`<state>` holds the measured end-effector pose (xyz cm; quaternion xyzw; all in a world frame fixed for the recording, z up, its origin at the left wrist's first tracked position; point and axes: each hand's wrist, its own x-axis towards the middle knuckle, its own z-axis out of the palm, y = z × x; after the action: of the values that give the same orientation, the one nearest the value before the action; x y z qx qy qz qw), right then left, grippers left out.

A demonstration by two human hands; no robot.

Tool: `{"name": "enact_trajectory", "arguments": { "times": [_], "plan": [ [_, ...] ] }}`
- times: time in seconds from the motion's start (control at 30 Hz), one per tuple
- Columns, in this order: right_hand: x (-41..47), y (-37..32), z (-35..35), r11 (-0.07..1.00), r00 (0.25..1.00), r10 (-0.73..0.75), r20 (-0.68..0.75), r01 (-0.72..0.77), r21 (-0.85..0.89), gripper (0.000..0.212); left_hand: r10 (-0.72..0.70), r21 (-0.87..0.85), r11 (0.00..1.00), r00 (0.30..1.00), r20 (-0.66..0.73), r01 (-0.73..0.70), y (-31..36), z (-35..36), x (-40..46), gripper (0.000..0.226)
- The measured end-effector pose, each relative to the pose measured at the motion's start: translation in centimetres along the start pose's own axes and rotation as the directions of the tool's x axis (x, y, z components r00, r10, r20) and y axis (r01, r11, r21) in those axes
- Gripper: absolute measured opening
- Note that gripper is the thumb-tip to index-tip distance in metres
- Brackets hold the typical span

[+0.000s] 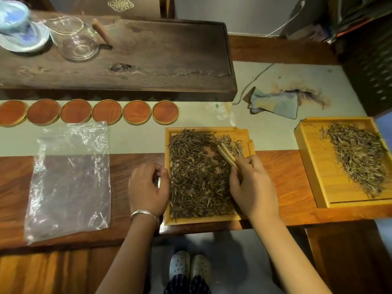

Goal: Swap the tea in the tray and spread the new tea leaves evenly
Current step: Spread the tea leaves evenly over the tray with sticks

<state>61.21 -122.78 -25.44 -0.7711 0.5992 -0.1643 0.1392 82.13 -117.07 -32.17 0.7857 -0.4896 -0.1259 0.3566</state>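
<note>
A square bamboo tray [244, 133] sits at the table's front edge, nearly covered with dark brown tea leaves [193, 179]; a paler patch lies near its far right corner. My right hand [252, 183] grips bamboo tongs [226, 154] whose tips rest on the leaves in the upper right of the tray. My left hand [148, 187], with a silver bangle on the wrist, is curled against the tray's left rim. A second bamboo tray [311, 158] at the right holds a diagonal heap of lighter tea leaves [360, 158].
An empty clear plastic bag [70, 179] lies flat to the left. A row of round wooden coasters [106, 112] runs behind it. A dark wooden tea board [148, 56] carries a glass pitcher [80, 39] and a blue-white cup [17, 24]. A crumpled cloth [275, 102] lies behind the trays.
</note>
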Motion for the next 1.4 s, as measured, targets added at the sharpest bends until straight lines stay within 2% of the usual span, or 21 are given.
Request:
{"name": "enact_trajectory", "arguments": {
  "times": [0.17,0.27,0.43,0.67,0.8,0.93,1.13,1.23,1.3,1.4],
  "plan": [
    [-2.4,0.1,-0.8,0.982,0.987,-0.16,-0.024,0.161,0.096,0.024,0.004,0.007,1.0,1.0,-0.001,-0.004,0.1,0.0,0.0,0.014],
    [-4.4,1.4,-1.2,0.972,0.977,-0.21,0.027,0.206,0.109,0.026,0.007,0.0,1.0,1.0,-0.001,-0.007,0.0,0.0,-0.1,0.012],
    [-6.1,4.0,-2.2,0.982,0.977,-0.184,0.107,0.178,0.061,0.025,0.016,0.009,1.0,1.0,-0.009,-0.016,-0.2,0.1,-0.1,0.013],
    [-7.6,3.8,-2.0,0.984,0.983,-0.171,0.062,0.167,0.063,0.026,0.025,0.024,0.999,1.0,-0.017,-0.025,-0.3,0.2,0.0,0.014],
    [-8.7,5.1,-2.4,0.992,0.99,-0.1,0.098,0.092,0.085,0.026,0.032,0.026,0.999,0.999,-0.02,-0.032,-0.5,0.3,-0.1,0.014],
    [-8.7,6.1,-3.1,0.991,0.996,-0.076,0.05,0.07,0.113,0.023,0.026,0.037,0.999,0.999,-0.023,-0.025,-0.6,0.3,-0.1,0.016],
    [-8.7,6.3,-3.1,0.998,0.995,-0.043,0.088,0.038,0.057,0.025,0.015,0.043,0.999,1.0,-0.024,-0.014,-0.6,0.4,0.0,0.016],
    [-9.2,6.2,-3.4,0.998,0.998,-0.012,0.058,0.008,0.065,0.025,0.011,0.043,0.999,1.0,-0.025,-0.01,-0.6,0.4,0.0,0.016],
    [-8.8,4.8,-3.1,0.995,1.0,-0.027,0.007,0.026,0.101,0.025,0.011,0.042,0.999,1.0,-0.028,-0.01,-0.5,0.3,-0.1,0.016],
    [-7.1,1.4,-1.6,0.981,0.988,-0.152,0.003,0.151,0.119,0.026,0.008,0.041,0.999,1.0,-0.018,-0.007,-0.4,0.2,-0.1,0.017]
  ]
}}
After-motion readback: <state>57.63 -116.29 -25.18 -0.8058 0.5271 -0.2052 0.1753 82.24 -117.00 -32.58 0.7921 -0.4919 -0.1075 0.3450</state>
